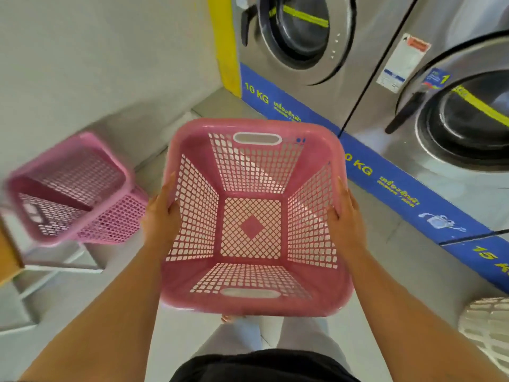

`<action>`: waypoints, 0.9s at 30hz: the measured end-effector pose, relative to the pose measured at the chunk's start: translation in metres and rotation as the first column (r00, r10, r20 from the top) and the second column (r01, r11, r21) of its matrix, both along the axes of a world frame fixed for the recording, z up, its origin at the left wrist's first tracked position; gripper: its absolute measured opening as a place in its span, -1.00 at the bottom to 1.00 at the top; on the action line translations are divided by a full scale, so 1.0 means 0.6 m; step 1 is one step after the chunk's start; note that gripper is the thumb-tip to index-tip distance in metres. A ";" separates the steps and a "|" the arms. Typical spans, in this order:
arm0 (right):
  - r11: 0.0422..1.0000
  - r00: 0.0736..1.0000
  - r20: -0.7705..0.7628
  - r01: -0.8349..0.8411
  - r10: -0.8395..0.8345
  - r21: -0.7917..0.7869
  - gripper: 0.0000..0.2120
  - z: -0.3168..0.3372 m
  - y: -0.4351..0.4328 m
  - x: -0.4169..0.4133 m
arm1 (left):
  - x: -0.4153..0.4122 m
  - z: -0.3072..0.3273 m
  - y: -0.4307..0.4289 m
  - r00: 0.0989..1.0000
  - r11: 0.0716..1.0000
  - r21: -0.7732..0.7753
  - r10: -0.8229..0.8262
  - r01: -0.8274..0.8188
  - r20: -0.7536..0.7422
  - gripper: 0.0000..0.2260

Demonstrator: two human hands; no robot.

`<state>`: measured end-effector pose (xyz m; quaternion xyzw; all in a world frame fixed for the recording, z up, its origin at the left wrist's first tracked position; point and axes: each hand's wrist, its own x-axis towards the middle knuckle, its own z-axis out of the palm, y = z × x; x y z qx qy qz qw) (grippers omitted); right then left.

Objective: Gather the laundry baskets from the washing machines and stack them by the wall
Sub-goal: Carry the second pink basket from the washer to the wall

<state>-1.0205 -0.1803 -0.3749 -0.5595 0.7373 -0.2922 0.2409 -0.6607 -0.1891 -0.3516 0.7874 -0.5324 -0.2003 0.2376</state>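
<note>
I hold a pink square laundry basket (252,306) upright in front of me, above the floor. My left hand (162,219) grips its left rim and my right hand (344,216) grips its right rim. The basket is empty, with mesh walls and white handle slots. A second pink basket (74,194) stands tilted on the floor at the left, close to the white wall (96,56); it looks like a nested stack, though blur hides the detail. Two steel front-loading washing machines (308,51) stand ahead and to the right.
A blue base strip (399,186) marked 10 KG runs along the foot of the machines. A white mesh basket (487,329) shows at the lower right edge. A wooden edge (8,257) and a white frame (55,268) sit at the far left. Grey tiled floor lies between.
</note>
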 end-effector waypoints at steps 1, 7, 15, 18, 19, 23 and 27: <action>0.999 0.999 0.002 -0.038 0.038 -0.009 -0.30 0.005 -0.009 0.030 | 0.032 0.004 0.013 0.999 0.999 -0.015 0.043 -0.043 -0.006 -0.46; 0.967 0.969 0.001 -0.245 0.245 -0.077 -0.30 0.040 -0.072 0.221 | 0.207 0.034 0.089 0.957 0.947 -0.134 0.290 -0.290 -0.027 -0.44; 0.866 0.904 -0.063 -0.424 0.423 -0.267 -0.33 0.113 -0.136 0.467 | 0.393 0.107 0.168 0.807 0.761 -0.304 0.590 -0.573 -0.043 -0.48; 0.832 0.884 -0.030 -0.449 0.466 -0.327 -0.35 0.139 -0.160 0.546 | 0.448 0.127 0.178 0.737 0.674 -0.371 0.674 -0.639 -0.046 -0.49; 0.819 0.878 -0.023 -0.455 0.478 -0.350 -0.35 0.145 -0.169 0.571 | 0.464 0.133 0.179 0.714 0.642 -0.398 0.698 -0.656 -0.051 -0.49; 0.763 0.861 -0.029 -0.464 0.507 -0.451 -0.36 0.158 -0.207 0.672 | 0.528 0.145 0.172 0.665 0.536 -0.505 0.739 -0.677 -0.107 -0.51; 0.724 0.834 -0.019 -0.490 0.552 -0.484 -0.37 0.145 -0.265 0.775 | 0.602 0.142 0.139 0.628 0.477 -0.546 0.769 -0.689 -0.120 -0.49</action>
